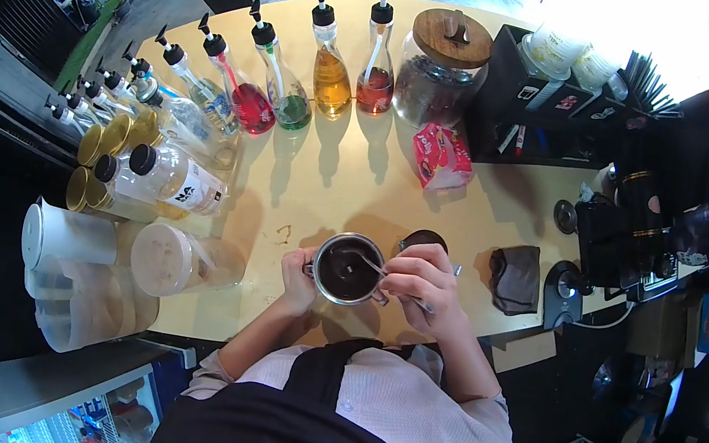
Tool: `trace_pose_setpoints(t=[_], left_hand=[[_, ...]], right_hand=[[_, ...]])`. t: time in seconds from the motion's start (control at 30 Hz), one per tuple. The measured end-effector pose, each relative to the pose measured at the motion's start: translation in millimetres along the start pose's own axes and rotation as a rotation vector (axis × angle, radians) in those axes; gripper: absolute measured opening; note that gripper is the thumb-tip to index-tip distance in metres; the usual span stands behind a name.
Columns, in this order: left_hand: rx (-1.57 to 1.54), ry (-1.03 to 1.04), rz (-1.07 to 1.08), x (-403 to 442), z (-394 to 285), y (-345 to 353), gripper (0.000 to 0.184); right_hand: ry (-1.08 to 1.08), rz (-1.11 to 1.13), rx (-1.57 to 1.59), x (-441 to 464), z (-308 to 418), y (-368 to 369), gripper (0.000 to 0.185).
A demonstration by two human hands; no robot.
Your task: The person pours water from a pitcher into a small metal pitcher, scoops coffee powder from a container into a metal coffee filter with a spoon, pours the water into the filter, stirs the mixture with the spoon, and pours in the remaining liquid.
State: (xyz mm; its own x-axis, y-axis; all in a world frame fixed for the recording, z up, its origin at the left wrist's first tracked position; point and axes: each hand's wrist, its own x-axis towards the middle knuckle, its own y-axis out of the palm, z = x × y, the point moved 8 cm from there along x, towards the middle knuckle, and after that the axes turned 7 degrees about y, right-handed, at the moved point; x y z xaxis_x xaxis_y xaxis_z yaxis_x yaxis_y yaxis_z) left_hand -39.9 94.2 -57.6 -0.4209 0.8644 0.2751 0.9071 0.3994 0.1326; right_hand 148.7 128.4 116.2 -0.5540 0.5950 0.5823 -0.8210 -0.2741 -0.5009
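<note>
A metal cup (345, 301) with side handles stands in front of me, with dark liquid (340, 281) inside. My left hand (298, 280) is closed on the cup's left handle. In my right hand (426, 287) a thin metal spoon (373, 266) is pinched, its far end reaching into the liquid. A small pale spot shows on the liquid's surface. Just behind my right hand lies a dark round object (422, 238), partly hidden by the fingers. To the right a folded dark cloth (514, 279) rests on the table.
Pump bottles (332, 83) of coloured syrup curve along the table's (304, 186) far left side. A wood-lidded jar (442, 78), pink packet (442, 156) and black organizer (521, 109) with cups stand at the back. Plastic tubs (79, 235) are left, a black machine (643, 216) right.
</note>
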Motion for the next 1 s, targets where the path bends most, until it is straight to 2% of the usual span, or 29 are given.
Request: trace_pose_setpoints(t=[0.13, 0.3, 0.5, 0.67, 0.83, 0.93, 1.0], left_hand=[[-0.007, -0.004, -0.026, -1.0, 5.3, -3.3, 0.057], [0.02, -0.02, -0.032, -1.2, 3.7, -2.5, 0.06], [0.044, -0.032, -0.012, -0.6, -1.7, -0.6, 0.061], [0.005, -0.022, -0.002, -3.9, 15.2, -7.3, 0.06], [0.047, -0.045, -0.02, -0.8, -6.5, -0.3, 0.057], [0.059, -0.019, -0.053, -3.0, 8.2, -7.3, 0.058], [-0.042, -0.089, -0.096, -6.2, 21.2, -11.9, 0.058]], right_hand=[[-0.004, 0.03, 0.068, -2.4, -1.5, 3.7, 0.026], [-0.03, -0.018, -0.014, -1.9, -2.2, 0.0, 0.025], [-0.038, -0.012, 0.074, -5.9, -3.8, 1.1, 0.024], [-0.021, -0.017, 0.022, -2.8, -3.1, 1.5, 0.021], [-0.004, -0.045, 0.096, -8.5, -8.6, -1.8, 0.018], [-0.028, -0.079, 0.023, -6.2, -6.0, -3.4, 0.016], [-0.016, -0.036, 0.082, -5.4, -6.8, 1.2, 0.015]])
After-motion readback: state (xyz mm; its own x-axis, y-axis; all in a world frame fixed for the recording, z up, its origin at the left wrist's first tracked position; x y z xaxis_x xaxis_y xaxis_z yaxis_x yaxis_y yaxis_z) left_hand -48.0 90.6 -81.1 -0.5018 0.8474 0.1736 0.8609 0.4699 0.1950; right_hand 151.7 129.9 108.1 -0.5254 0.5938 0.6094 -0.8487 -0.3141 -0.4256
